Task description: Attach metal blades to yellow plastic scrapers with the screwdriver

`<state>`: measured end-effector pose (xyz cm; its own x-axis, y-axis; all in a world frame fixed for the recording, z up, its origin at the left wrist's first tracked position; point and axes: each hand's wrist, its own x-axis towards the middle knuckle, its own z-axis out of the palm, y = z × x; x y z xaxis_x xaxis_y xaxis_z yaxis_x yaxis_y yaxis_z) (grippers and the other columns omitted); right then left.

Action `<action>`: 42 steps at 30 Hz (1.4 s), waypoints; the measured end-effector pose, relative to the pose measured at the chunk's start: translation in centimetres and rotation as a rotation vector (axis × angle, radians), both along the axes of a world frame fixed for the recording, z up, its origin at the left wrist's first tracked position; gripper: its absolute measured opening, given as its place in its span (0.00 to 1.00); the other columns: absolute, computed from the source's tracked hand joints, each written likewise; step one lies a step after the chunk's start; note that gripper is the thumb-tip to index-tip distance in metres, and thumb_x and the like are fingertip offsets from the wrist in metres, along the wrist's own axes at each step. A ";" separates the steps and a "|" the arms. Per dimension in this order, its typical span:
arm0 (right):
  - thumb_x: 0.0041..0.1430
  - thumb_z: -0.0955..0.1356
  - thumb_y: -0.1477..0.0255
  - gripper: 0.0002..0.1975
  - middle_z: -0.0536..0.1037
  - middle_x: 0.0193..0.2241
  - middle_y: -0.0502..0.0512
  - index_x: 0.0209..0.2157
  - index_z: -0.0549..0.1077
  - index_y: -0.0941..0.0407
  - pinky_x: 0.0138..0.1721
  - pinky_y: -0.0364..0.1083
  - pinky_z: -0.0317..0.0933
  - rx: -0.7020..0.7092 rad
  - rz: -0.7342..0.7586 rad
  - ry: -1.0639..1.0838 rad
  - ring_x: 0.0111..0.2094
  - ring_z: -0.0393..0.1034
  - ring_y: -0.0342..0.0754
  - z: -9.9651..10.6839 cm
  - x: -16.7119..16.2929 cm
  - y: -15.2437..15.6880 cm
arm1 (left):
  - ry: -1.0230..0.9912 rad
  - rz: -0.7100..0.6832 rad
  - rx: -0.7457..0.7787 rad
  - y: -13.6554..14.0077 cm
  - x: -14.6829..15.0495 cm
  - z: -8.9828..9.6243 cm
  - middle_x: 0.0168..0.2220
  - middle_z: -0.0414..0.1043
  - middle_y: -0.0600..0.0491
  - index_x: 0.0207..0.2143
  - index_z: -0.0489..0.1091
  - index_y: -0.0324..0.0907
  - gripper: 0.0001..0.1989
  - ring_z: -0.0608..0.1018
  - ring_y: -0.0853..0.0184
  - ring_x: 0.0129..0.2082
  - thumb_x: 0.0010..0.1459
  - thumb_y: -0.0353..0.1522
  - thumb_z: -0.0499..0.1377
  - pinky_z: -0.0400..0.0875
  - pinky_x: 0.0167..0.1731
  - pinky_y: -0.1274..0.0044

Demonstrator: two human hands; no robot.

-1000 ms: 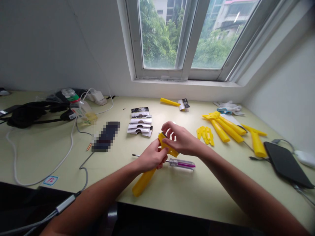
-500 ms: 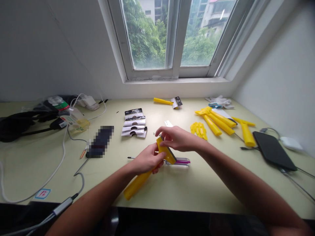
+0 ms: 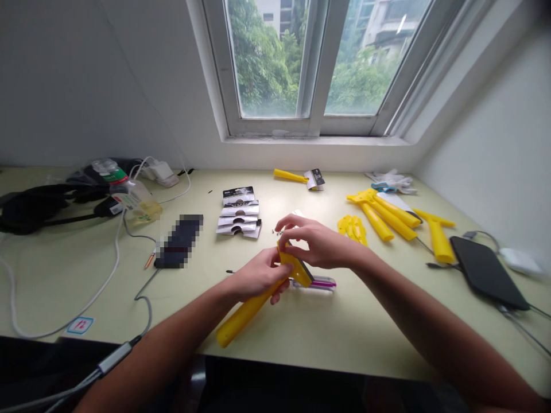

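L hand [image 3: 262, 276] curled nr. bent R hand [image 3: 319, 243]

Screwdriver [image 3: 323, 283], yellow plates [image 3: 356, 230] on table [image 3: 340, 338]

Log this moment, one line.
left hand: holds yellow scraper | right hand: at scraper's head | screwdriver: on table, partly hidden | yellow handles: at right

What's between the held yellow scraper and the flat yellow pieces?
In the head view, the right hand lies between the yellow scraper and the flat yellow pieces.
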<state>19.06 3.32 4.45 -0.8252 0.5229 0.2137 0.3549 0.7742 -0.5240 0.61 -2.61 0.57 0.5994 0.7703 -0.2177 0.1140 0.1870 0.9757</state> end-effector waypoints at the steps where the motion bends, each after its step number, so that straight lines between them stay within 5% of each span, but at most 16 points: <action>1: 0.61 0.65 0.71 0.07 0.70 0.49 0.56 0.34 0.76 0.53 0.47 0.49 0.65 0.002 -0.009 0.009 0.44 0.70 0.47 0.0 -0.1 0.0 | -0.005 0.005 0.002 0.0 0.0 0.0 0.23 0.64 0.57 0.44 0.67 0.37 0.15 0.68 0.74 0.14 0.63 0.40 0.54 0.66 0.16 0.80; 26: 0.60 0.64 0.73 0.04 0.70 0.43 0.58 0.33 0.71 0.54 0.46 0.51 0.63 0.073 -0.058 -0.052 0.45 0.66 0.50 0.4 -0.8 -1.2 | -0.010 0.060 -0.004 -0.3 0.0 -0.3 0.22 0.63 0.58 0.40 0.63 0.39 0.17 0.67 0.74 0.15 0.61 0.44 0.55 0.65 0.15 0.81; 35: 0.58 0.66 0.73 0.10 0.65 0.29 0.47 0.41 0.61 0.54 0.28 0.42 0.59 -0.477 -0.140 0.151 0.29 0.61 0.41 -1.0 -1.4 -0.4 | 0.024 0.046 0.021 -0.3 -0.2 0.3 0.21 0.62 0.58 0.42 0.65 0.38 0.14 0.65 0.75 0.15 0.63 0.41 0.54 0.64 0.15 0.81; 42: 0.59 0.67 0.70 0.12 0.69 0.32 0.49 0.44 0.65 0.55 0.34 0.44 0.61 -0.535 -0.062 0.212 0.32 0.64 0.42 -1.0 -0.8 0.4 | -0.087 0.055 -0.047 -0.1 -0.3 0.5 0.21 0.63 0.58 0.41 0.64 0.36 0.17 0.66 0.76 0.15 0.61 0.42 0.56 0.63 0.15 0.82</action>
<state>18.24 3.72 3.49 -0.7578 0.6494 0.0635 0.2356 0.3631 -0.9015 0.30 -2.74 1.03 0.5746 0.7927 -0.2035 0.0176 0.2366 0.9714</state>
